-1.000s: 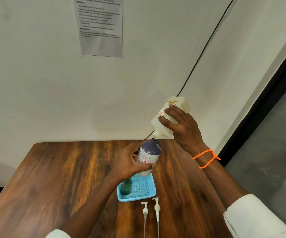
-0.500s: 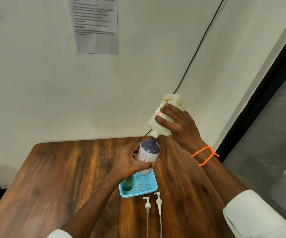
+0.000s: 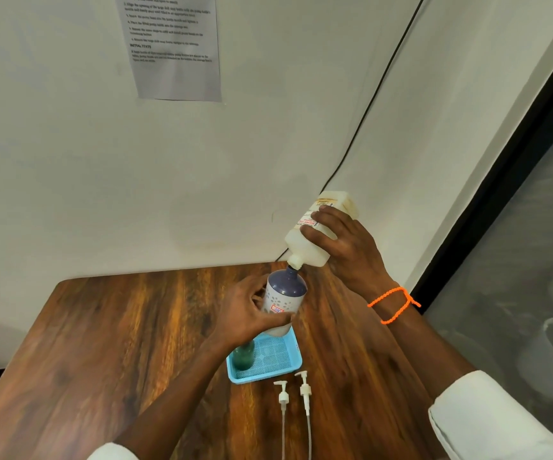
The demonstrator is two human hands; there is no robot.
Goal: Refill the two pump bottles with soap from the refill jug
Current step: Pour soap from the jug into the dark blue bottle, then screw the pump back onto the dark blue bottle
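Cream jug (image 3: 321, 227): gripped in right hand (image 3: 345, 250), tipped spout-down
Blue-topped bottle (image 3: 283, 297): wrapped by left hand (image 3: 245, 313), under spout
Risk: spout drifting off neck, soap spilling onto tray (image 3: 290, 368)

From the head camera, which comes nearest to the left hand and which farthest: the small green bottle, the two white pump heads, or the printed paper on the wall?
Measured from the left hand:
1. Small green bottle, just below it in the blue plastic tray.
2. Two white pump heads, lying on the wooden table in front of the tray.
3. Printed paper sheet, high on the wall.
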